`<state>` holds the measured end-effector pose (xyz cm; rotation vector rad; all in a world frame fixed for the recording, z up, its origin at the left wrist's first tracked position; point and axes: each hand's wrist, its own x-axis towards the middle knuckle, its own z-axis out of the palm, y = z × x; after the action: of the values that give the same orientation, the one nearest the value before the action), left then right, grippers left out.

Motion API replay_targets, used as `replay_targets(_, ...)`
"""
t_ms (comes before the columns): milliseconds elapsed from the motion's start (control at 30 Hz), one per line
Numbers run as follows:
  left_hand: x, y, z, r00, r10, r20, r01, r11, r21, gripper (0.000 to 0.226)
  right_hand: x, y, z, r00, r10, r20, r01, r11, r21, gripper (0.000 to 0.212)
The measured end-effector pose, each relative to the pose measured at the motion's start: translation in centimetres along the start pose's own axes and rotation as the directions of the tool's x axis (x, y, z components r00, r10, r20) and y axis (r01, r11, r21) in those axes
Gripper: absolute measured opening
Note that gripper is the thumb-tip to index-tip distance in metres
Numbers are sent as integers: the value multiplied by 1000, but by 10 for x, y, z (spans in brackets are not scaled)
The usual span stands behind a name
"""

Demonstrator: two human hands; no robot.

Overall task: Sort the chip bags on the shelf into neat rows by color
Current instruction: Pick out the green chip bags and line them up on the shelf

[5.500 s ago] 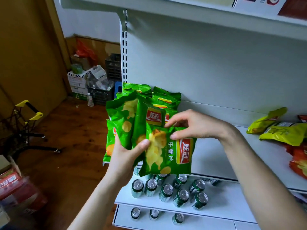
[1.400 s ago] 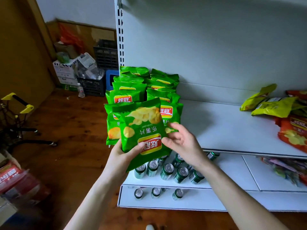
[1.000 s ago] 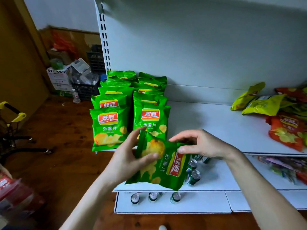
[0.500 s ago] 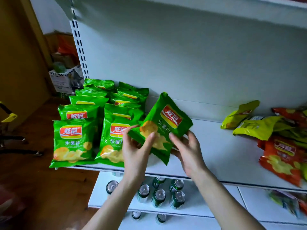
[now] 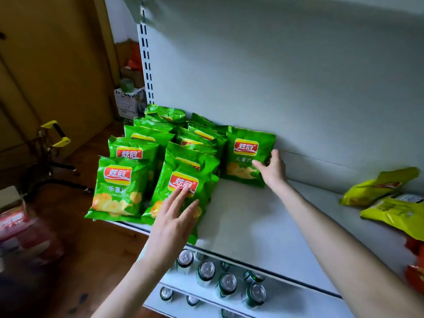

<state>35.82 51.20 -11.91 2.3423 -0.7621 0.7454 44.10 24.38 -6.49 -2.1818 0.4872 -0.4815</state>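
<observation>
Lifted a moment ago, the green chip bag (image 5: 249,157) now stands on the white shelf (image 5: 263,221) against the back panel (image 5: 275,76), my right hand (image 5: 271,171) gripping its edge. My left hand (image 5: 174,216) lies flat on a front bag (image 5: 183,180). Leftward, wooden floor (image 5: 96,249); orange bags (image 5: 415,249) cut off at right.

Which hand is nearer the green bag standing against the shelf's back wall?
Right. The right hand grips that green bag at its right edge; the left hand rests flat on the front bag of the neighbouring row.
</observation>
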Motion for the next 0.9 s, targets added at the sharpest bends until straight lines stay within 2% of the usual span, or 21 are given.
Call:
replay_targets(267, 3, -2, 1, 998, 15, -54, -13, 999, 42, 29, -2, 10, 4, 994, 110, 12, -109, 993, -37, 48)
replay_targets(367, 2, -8, -4, 998, 37, -47, -36, 999, 34, 29, -13, 4, -4, 991, 133, -24, -133, 991, -30, 60)
replay_targets(433, 3, -14, -11, 997, 68, -36, -67, 998, 17, 31, -28, -8, -8, 986, 146, -82, -146, 989, 2, 61)
replay_targets(500, 2, -23, -22, 996, 90, -16, -91, 996, -23, 34, -53, -26, -10, 980, 94, -177, -90, 995, 32, 54)
replay_targets(600, 0, -51, -48, 997, 73, -30, -75, 994, -75, 36, -104, -60, -3, 965, -59, -255, 90, 990, 108, 43)
replay_targets(667, -3, -80, -69, 996, 5, -95, -13, 996, -88, 36, -144, -76, 11, 970, -153, -190, 174, 980, 98, 42)
replay_targets(767, -8, -127, -91, 981, -141, -133, 127, 986, -108, 42, -190, -87, 41, 978, -210, 9, 210, 976, -53, 67)
replay_targets(833, -7, -148, -94, 975, -220, -18, 213, 960, -180, 58, -202, -92, 61, 986, -114, 122, 130, 983, -131, 85)
replay_targets(900, -3, -160, -93, 958, -249, 143, 282, 911, -300, 68, -203, -95, 77, 986, 2, 167, 27, 985, -170, 98)
